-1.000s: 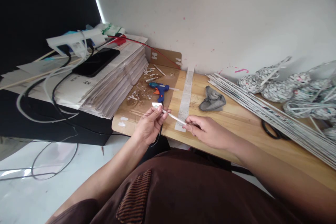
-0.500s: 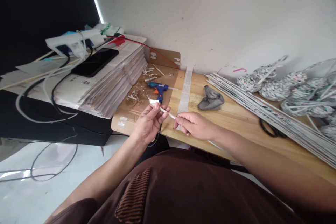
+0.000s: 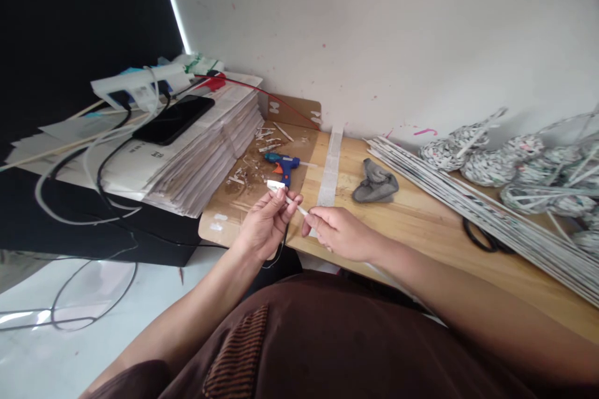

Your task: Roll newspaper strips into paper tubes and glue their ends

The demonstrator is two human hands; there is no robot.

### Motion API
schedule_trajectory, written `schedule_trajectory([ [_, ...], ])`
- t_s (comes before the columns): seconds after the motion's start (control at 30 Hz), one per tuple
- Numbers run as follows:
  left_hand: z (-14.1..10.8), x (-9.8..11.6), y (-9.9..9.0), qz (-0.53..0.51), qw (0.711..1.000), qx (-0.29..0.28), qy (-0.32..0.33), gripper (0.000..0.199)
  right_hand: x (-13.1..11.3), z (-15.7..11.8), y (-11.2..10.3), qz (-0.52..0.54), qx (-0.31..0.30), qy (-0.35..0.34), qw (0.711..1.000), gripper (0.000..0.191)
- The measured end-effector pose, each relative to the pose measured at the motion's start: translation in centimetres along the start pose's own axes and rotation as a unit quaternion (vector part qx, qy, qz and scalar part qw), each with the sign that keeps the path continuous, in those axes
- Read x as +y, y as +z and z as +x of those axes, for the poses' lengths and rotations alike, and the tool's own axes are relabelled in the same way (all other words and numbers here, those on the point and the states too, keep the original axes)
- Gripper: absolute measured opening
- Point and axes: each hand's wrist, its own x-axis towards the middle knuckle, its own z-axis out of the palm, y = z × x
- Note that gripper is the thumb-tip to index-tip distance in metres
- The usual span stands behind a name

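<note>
My left hand [image 3: 264, 224] pinches a thin white paper stick [image 3: 302, 210] near its upper left end, where a flat white flap shows above the thumb. Fingers closed, my right hand [image 3: 341, 232] grips the same stick lower down, just to the right of my left hand. Right behind the flap, a blue glue gun [image 3: 289, 165] with an orange trigger lies on a brown cardboard sheet [image 3: 224, 202]. Small paper scraps [image 3: 238, 176] are strewn on the cardboard to the left of the gun.
A grey cloth [image 3: 375, 181] lies on the wooden table [image 3: 421, 224]. Long paper sticks [image 3: 458, 199] cross black scissors [image 3: 480, 237] at the right, with woven paper bundles [image 3: 486, 162] behind. A tall paper stack [image 3: 201, 162] at the left bears a phone [image 3: 175, 118] and cables.
My right hand has moved slightly left along the stick, closer to my left hand. The view has tilted a little, so the table's things appear slightly lower.
</note>
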Motion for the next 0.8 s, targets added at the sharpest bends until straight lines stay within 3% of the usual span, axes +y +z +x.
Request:
schedule_trajectory([
  [0.1,0.0,0.2,0.0,-0.004,1.000,-0.005,-0.006,0.013,0.4,0.5,-0.3,0.235,-0.130,0.073,0.961,0.043],
  [0.17,0.0,0.2,-0.2,-0.007,1.000,-0.008,-0.007,0.013,0.5,0.7,-0.4,0.261,-0.143,0.087,0.951,0.048],
  [0.3,0.0,0.3,-0.3,-0.005,1.000,-0.001,-0.019,0.012,0.6,1.3,-0.3,0.249,-0.106,0.090,0.958,0.052],
  [0.47,0.0,0.6,-0.3,-0.018,0.999,0.001,-0.028,0.013,0.9,1.7,0.1,0.399,-0.192,0.135,0.886,0.042],
  [0.5,0.1,0.7,-0.4,-0.023,0.999,0.005,-0.029,0.014,0.9,1.7,0.2,0.401,-0.202,0.141,0.882,0.044],
  [0.53,0.1,0.8,-0.5,-0.027,0.999,0.010,-0.028,0.014,0.9,1.5,0.2,0.386,-0.201,0.146,0.889,0.049],
  [0.6,0.2,1.1,-0.9,-0.034,0.999,0.021,-0.014,0.012,0.7,0.8,0.0,0.301,-0.157,0.152,0.928,0.057],
  [0.7,0.5,1.4,-1.2,-0.035,0.998,0.044,0.023,0.010,0.1,-0.8,-0.8,0.029,-0.020,0.099,0.994,0.049],
  [0.73,0.6,1.5,-1.2,-0.036,0.997,0.053,0.035,0.011,0.0,-1.2,-1.1,-0.088,0.025,0.050,0.995,0.043],
  [0.8,0.7,1.4,-1.1,-0.040,0.996,0.066,0.054,0.013,0.0,-1.9,-1.5,-0.279,0.099,-0.029,0.955,0.034],
])
